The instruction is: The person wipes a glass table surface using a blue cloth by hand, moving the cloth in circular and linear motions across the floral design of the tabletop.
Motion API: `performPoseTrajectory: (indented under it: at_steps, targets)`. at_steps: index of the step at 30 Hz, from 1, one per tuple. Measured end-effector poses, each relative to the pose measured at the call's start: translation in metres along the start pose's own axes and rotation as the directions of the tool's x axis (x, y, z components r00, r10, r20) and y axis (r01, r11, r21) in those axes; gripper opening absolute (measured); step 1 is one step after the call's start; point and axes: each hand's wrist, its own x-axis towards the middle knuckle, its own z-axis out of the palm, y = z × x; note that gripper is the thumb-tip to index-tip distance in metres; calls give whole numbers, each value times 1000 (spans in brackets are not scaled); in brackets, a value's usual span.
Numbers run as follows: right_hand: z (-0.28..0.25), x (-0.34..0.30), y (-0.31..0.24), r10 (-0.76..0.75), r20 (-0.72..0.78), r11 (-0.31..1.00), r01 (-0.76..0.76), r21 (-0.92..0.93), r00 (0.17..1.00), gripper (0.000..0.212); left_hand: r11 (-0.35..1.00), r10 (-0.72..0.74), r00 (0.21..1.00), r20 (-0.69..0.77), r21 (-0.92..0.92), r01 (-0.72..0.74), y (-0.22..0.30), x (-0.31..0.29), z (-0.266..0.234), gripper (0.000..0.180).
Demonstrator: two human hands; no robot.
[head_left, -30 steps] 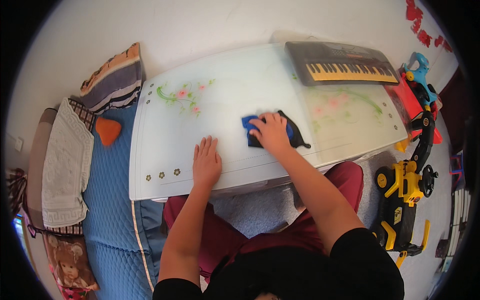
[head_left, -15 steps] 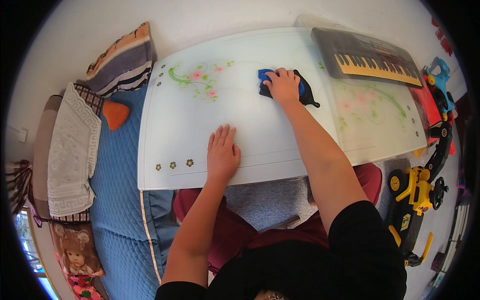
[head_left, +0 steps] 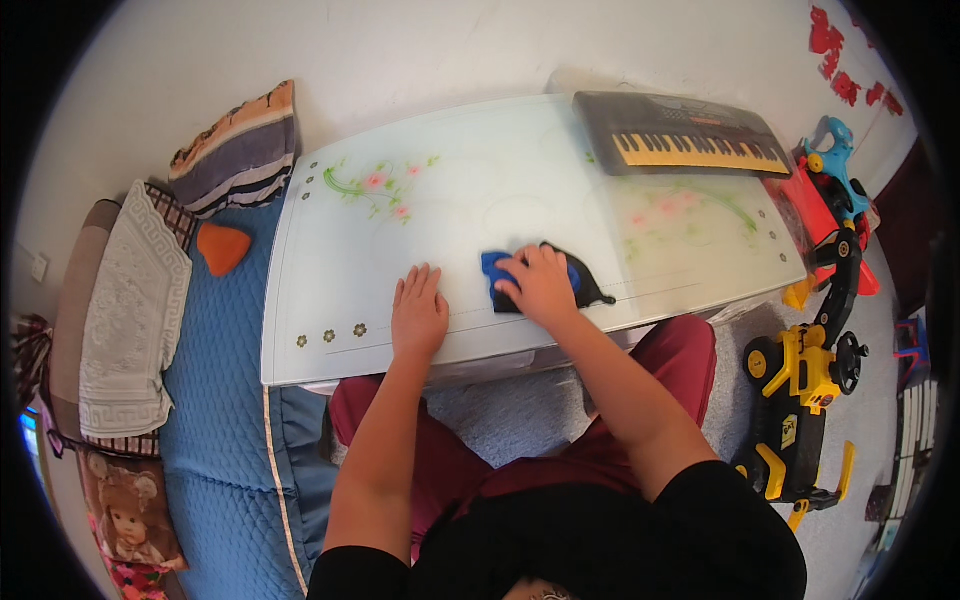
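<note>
My right hand (head_left: 541, 284) presses a black and blue cloth (head_left: 592, 289) against the white tabletop (head_left: 440, 210), close to its front edge. Blue cloth shows at the left of the fingers, and a black corner trails out to the right. The fingers are curled over the cloth and hide part of it. My left hand (head_left: 419, 312) lies flat on the table to the left of the cloth, fingers stretched out, holding nothing. Pink flowers with green stems decorate the tabletop at its left and right.
A covered keyboard (head_left: 690, 140) stands at the table's back right. On the left is a blue quilted couch (head_left: 215, 400) with cushions and an orange heart-shaped object (head_left: 222, 248). A yellow and black ride-on toy digger (head_left: 805, 380) stands on the floor at the right.
My right hand has drawn the cloth from the table's far middle toward the front edge. My left hand stays flat on the table. The whole view has shifted somewhat.
</note>
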Motion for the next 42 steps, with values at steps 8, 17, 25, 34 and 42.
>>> performPoseTrajectory:
  at_steps: [8, 17, 25, 34, 42]
  targets:
    - [-31, -41, -15, -3, 64, 1000, 1, 21, 998, 33, 999, -26, 999, 37, 22, 25, 1, -1, 0, 43]
    - [13, 19, 25, 76, -36, 994, -78, -70, 996, 30, 1000, -17, 1000, 8, 5, 17, 2, -3, -2, 42]
    - [66, 97, 70, 133, -101, 971, -150, -188, 986, 28, 1000, -7, 1000, -21, -29, 6, 6, 0, -10, 43]
    - [85, 146, 81, 277, -9, 919, -268, -290, 961, 32, 999, 21, 1000, -23, -35, -22, 9, 5, -15, 43]
    - [63, 89, 40, 107, -81, 979, -119, -163, 991, 28, 1000, 13, 999, -30, -7, -14, 5, 2, -9, 42]
